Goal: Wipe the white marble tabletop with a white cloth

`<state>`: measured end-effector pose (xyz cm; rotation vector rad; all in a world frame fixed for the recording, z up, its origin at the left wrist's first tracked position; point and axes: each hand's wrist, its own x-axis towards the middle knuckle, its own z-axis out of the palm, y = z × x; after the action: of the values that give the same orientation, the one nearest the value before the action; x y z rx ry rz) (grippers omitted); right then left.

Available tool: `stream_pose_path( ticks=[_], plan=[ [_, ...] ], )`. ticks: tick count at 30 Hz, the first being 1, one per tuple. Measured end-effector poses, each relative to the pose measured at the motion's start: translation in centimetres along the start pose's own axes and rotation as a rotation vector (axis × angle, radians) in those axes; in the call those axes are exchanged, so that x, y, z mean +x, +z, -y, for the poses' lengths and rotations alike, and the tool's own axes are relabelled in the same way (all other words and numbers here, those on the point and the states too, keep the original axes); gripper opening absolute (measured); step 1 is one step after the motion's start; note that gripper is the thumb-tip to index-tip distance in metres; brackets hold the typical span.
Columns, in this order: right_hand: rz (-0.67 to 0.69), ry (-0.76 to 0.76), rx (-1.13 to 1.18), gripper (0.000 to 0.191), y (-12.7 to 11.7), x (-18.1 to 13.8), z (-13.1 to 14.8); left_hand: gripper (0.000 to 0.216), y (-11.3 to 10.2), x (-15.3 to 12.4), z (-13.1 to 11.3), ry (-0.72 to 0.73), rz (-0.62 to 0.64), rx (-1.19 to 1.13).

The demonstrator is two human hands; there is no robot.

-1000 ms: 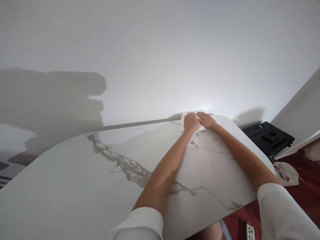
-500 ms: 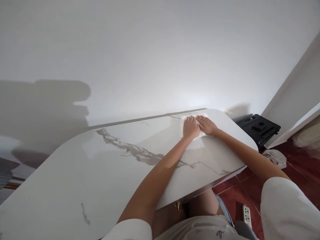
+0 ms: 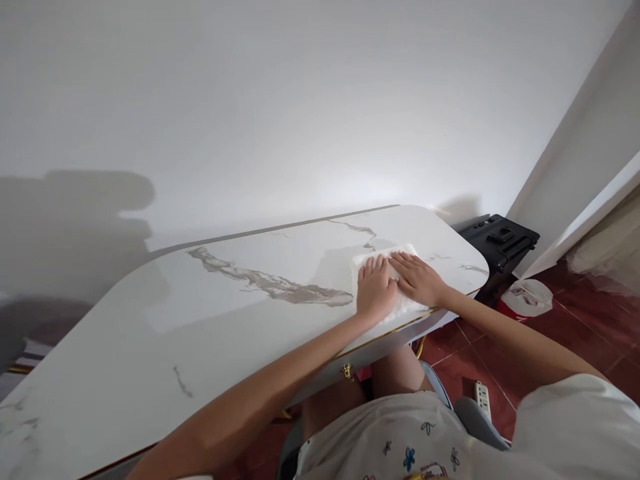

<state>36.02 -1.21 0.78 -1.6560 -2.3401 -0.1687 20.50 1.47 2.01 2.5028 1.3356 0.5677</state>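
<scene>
A white cloth (image 3: 371, 257) lies flat on the white marble-patterned table (image 3: 210, 320), close to its near edge on the right. My left hand (image 3: 375, 288) presses on the cloth's left part with fingers stretched out flat. My right hand (image 3: 417, 277) rests beside it on the cloth's right part, fingers also flat and together. The two hands touch side by side, and most of the cloth is hidden beneath them.
A plain white wall (image 3: 280, 100) rises behind the table. A black case (image 3: 500, 241) stands on the red tiled floor (image 3: 590, 320) to the right, with a white plastic bag (image 3: 526, 297) near it. A white power strip (image 3: 482, 395) lies by my seat.
Both hands have slid the cloth from the table's far edge toward the near edge. The view has tilted down, bringing my lap and the floor into sight.
</scene>
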Motion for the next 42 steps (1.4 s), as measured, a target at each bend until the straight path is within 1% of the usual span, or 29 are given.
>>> stream_pose_path(
  ticks=[3,6,10,12,14,17,20,24,28,30,33,35,37,40,42],
  plan=[
    [0.004,-0.028,0.044,0.056,-1.0,-2.7,-0.4,0.058,0.2,-1.4,-1.9,-0.045,0.053,-0.101],
    [0.013,-0.069,0.084,0.056,-1.8,-4.3,-2.4,0.056,0.8,-1.2,-4.0,-0.094,0.119,-0.192],
    [0.022,-0.074,0.096,0.057,-2.1,-4.5,-6.2,0.056,1.8,1.0,-6.2,-0.104,0.151,-0.208],
    [0.018,-0.066,0.088,0.057,-1.9,-3.7,-8.0,0.057,2.2,2.5,-6.7,-0.103,0.150,-0.210],
    [0.012,-0.062,0.076,0.056,-1.5,-2.3,-9.6,0.057,2.4,4.3,-6.7,-0.103,0.140,-0.223],
    [0.015,-0.042,0.056,0.055,-0.7,0.8,-11.4,0.056,2.6,7.2,-5.7,-0.106,0.109,-0.220],
    [0.016,-0.002,0.033,0.055,0.2,4.4,-12.6,0.054,2.9,10.4,-3.8,-0.081,0.060,-0.169],
    [0.012,0.021,0.023,0.053,1.4,9.6,-13.3,0.051,2.8,14.8,-0.6,-0.092,0.030,-0.110],
    [0.023,0.039,0.027,0.053,2.6,14.5,-13.6,0.050,2.1,18.8,2.7,-0.143,0.065,-0.071],
    [0.027,0.034,0.027,0.053,3.0,16.7,-14.0,0.050,1.9,20.4,4.2,-0.159,0.072,-0.052],
    [0.028,0.019,0.045,0.053,3.5,19.3,-14.7,0.050,2.0,22.2,5.6,-0.157,0.029,-0.033],
    [0.035,0.016,0.065,0.054,3.7,20.4,-15.4,0.051,2.3,23.1,6.0,-0.145,-0.007,-0.031],
    [0.035,0.021,0.078,0.054,3.7,21.0,-16.3,0.050,2.5,23.9,5.9,-0.133,-0.035,-0.031],
    [0.035,0.033,0.088,0.054,3.7,21.2,-18.1,0.050,2.8,25.0,4.9,-0.125,-0.044,-0.031],
    [0.043,0.044,0.088,0.055,3.5,20.6,-19.5,0.051,3.1,25.6,3.8,-0.123,-0.032,-0.036]
  ],
)
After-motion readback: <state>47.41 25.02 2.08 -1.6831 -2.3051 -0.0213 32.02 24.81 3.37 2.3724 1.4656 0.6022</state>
